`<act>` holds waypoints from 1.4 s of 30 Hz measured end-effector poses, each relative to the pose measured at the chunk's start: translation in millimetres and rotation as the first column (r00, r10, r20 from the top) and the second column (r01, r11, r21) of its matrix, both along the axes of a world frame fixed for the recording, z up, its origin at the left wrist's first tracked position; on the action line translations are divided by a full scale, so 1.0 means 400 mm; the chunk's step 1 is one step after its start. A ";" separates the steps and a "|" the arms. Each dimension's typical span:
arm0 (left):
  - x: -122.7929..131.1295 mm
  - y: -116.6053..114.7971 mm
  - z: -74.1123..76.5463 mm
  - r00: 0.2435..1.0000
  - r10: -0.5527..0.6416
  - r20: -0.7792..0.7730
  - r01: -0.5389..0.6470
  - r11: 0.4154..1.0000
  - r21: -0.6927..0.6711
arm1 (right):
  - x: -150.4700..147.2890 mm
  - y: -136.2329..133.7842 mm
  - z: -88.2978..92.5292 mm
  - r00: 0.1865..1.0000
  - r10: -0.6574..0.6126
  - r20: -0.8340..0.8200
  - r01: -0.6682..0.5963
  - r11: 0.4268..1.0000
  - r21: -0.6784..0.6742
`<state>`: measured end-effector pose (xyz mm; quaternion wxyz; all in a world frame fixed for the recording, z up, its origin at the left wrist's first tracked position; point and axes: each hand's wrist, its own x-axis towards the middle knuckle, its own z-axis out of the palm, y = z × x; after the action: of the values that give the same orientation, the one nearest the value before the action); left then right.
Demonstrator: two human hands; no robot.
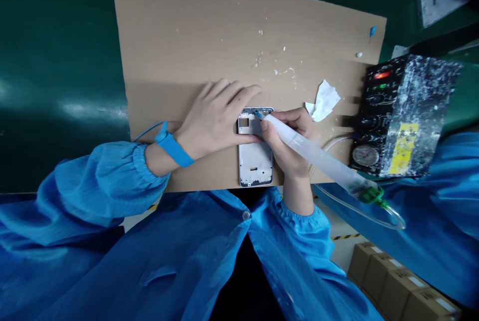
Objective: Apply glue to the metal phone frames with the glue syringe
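Observation:
A silver phone frame with cutouts lies on the cardboard near its front edge. My left hand, a blue strap round its wrist, steadies the frame: the thumb rests across it and the index finger curves by its top left corner. In my right hand is a white glue-dispensing syringe, gripped near its front end like a pen. The syringe's blue needle tip is at the top part of the frame; whether it touches cannot be told. A clear tube leaves the green cap at its back.
A black dispenser box with a gauge and smeared white residue stands on the right. Crumpled white paper and white crumbs lie on the cardboard. A person's blue sleeve shows at far right, above cartons on the floor.

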<state>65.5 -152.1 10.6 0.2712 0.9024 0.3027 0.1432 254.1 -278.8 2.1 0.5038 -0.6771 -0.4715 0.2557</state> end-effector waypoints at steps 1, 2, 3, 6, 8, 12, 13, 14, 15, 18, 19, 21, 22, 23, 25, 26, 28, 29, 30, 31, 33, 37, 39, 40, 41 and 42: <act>0.000 0.000 0.001 1.000 0.002 -0.001 -0.002 1.000 -0.002 | 0.000 0.000 0.001 1.000 -0.002 0.007 0.002 1.000 -0.002; 0.001 0.000 0.001 1.000 0.004 -0.001 -0.004 1.000 -0.003 | 0.000 0.001 0.001 1.000 -0.002 0.008 0.002 1.000 -0.001; 0.001 0.000 0.001 1.000 0.005 -0.001 -0.005 1.000 -0.004 | 0.000 0.001 0.002 1.000 -0.002 0.003 0.001 1.000 0.001; 0.001 0.000 0.000 1.000 0.004 0.004 -0.004 1.000 -0.005 | -0.001 0.002 0.003 1.000 0.000 -0.001 0.000 1.000 0.010; 0.001 0.001 -0.001 1.000 0.005 0.007 -0.005 1.000 -0.006 | 0.000 0.002 0.003 1.000 -0.003 0.017 0.003 1.000 0.010; 0.000 0.001 -0.001 1.000 0.002 0.012 -0.002 1.000 -0.006 | 0.000 0.001 0.006 1.000 0.006 0.020 -0.007 1.000 0.012; 0.000 0.001 -0.001 1.000 0.001 0.010 -0.001 1.000 -0.007 | 0.000 0.001 0.007 1.000 0.008 0.015 -0.008 1.000 0.012; 0.000 0.001 -0.001 1.000 0.000 0.008 0.000 1.000 -0.008 | 0.000 0.001 0.008 1.000 0.006 0.011 -0.006 1.000 0.013; 0.000 0.001 -0.001 1.000 0.000 0.005 0.000 1.000 -0.009 | 0.000 0.001 0.009 1.000 0.003 0.007 -0.003 1.000 0.013; 0.001 0.000 -0.001 1.000 0.001 0.005 -0.001 1.000 -0.013 | 0.000 0.002 0.009 1.000 -0.011 0.004 0.011 1.000 0.014; 0.001 -0.001 -0.001 1.000 0.002 0.005 -0.002 1.000 -0.014 | -0.001 0.003 0.009 1.000 -0.013 0.007 0.013 1.000 0.015; 0.001 -0.001 -0.002 1.000 0.004 0.003 -0.004 1.000 -0.013 | -0.001 0.004 0.009 1.000 -0.014 0.010 0.014 1.000 0.021; 0.001 -0.001 -0.002 1.000 0.005 0.002 -0.005 1.000 -0.013 | -0.002 0.004 0.009 1.000 -0.014 0.011 0.014 1.000 0.025; 0.001 -0.001 -0.001 1.000 0.007 0.001 -0.007 1.000 -0.012 | -0.002 0.005 0.009 1.000 -0.014 0.012 0.013 1.000 0.028; 0.001 -0.001 -0.001 1.000 0.009 0.001 -0.009 1.000 -0.011 | -0.003 0.006 0.010 1.000 -0.015 0.019 0.014 0.999 0.036; 0.001 -0.001 0.000 1.000 0.008 0.001 -0.008 1.000 -0.012 | -0.003 0.006 0.011 0.999 -0.017 0.027 0.016 0.999 0.035; 0.001 -0.001 0.000 1.000 0.004 0.002 -0.004 1.000 -0.019 | -0.003 0.006 0.010 0.998 -0.026 0.048 0.025 0.999 0.023; 0.001 -0.001 0.000 1.000 0.003 0.002 -0.003 1.000 -0.024 | -0.003 0.006 0.009 0.998 -0.030 0.056 0.029 0.999 0.017; 0.001 0.000 0.000 1.000 0.004 0.002 -0.004 1.000 -0.028 | -0.003 0.005 0.008 0.998 -0.030 0.058 0.030 1.000 0.009; 0.001 -0.001 0.000 1.000 0.005 0.002 -0.005 0.999 -0.032 | -0.002 0.004 0.007 0.998 -0.028 0.055 0.028 1.000 0.004; 0.001 -0.001 0.000 1.000 0.006 0.000 -0.006 0.999 -0.032 | -0.001 0.003 0.005 0.999 -0.018 0.036 0.018 1.000 0.006; 0.001 -0.001 0.001 1.000 0.004 -0.006 -0.004 1.000 -0.021 | -0.002 0.002 0.007 1.000 -0.014 0.014 0.014 1.000 0.022; 0.000 -0.001 0.001 1.000 0.006 -0.007 -0.006 1.000 -0.022 | -0.003 0.003 0.009 0.999 -0.022 0.024 0.021 1.000 0.021; 0.000 0.000 0.001 1.000 0.008 -0.008 -0.008 1.000 -0.023 | -0.003 0.004 0.011 0.999 -0.024 0.029 0.023 1.000 0.021; 0.000 0.000 0.000 1.000 0.009 -0.009 -0.009 1.000 -0.024 | -0.003 0.004 0.012 0.999 -0.026 0.031 0.025 0.999 0.023; 0.000 0.000 0.000 1.000 0.009 -0.010 -0.009 1.000 -0.025 | -0.003 0.004 0.013 0.999 -0.025 0.029 0.024 0.999 0.026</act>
<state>65.4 -152.2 10.6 0.2803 0.8983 0.3099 0.1362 252.7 -277.1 7.1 0.5086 -0.6800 -0.4738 0.2333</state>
